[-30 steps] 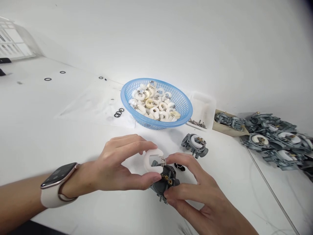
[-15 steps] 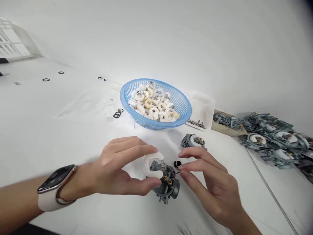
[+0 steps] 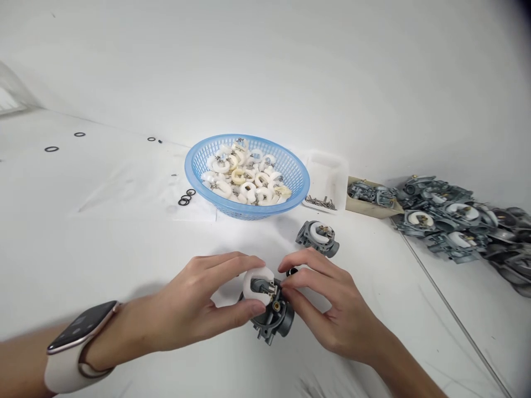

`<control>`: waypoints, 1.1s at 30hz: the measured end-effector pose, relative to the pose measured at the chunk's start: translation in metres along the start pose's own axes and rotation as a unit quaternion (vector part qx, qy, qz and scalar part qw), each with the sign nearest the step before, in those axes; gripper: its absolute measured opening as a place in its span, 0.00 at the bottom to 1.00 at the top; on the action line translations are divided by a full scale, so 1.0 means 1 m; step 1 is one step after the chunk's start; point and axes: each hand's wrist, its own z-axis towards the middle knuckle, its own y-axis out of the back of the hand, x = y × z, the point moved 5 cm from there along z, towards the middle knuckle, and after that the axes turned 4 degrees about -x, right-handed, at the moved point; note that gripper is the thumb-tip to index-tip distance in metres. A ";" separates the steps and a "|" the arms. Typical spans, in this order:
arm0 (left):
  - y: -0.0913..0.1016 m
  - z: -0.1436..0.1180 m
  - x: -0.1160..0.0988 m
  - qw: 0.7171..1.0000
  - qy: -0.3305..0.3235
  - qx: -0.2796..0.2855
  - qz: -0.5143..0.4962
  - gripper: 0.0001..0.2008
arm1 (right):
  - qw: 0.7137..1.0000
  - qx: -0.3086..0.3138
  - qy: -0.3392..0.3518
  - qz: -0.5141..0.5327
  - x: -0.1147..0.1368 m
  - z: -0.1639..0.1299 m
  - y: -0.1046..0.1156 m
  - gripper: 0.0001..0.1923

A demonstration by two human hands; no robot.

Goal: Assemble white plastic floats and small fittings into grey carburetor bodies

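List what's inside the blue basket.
The basket holds a heap of white C-shaped floats, a few cream, with small metal fittings on them. What lies under the heap, and the basket's bottom, is covered.

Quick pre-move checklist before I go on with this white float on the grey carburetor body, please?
1. White float sits on carburetor body: ok.
2. Left hand steadies both: ok.
3. Right hand fingertips at the hinge: ok.
4. Hinge pin in place: cannot tell, too small.
5. Small black part lies apart on the table: ok.
6. Blue basket holds more floats: ok.
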 end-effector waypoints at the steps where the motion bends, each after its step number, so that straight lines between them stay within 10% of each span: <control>1: -0.001 -0.001 0.001 1.000 0.013 0.005 -0.009 0.14 | 1.000 0.001 0.001 0.001 -0.001 0.000 -0.001 0.11; 33: -0.020 -0.005 -0.001 0.996 0.052 0.055 -0.038 0.19 | 0.968 -0.096 -0.148 0.177 -0.008 -0.005 -0.003 0.07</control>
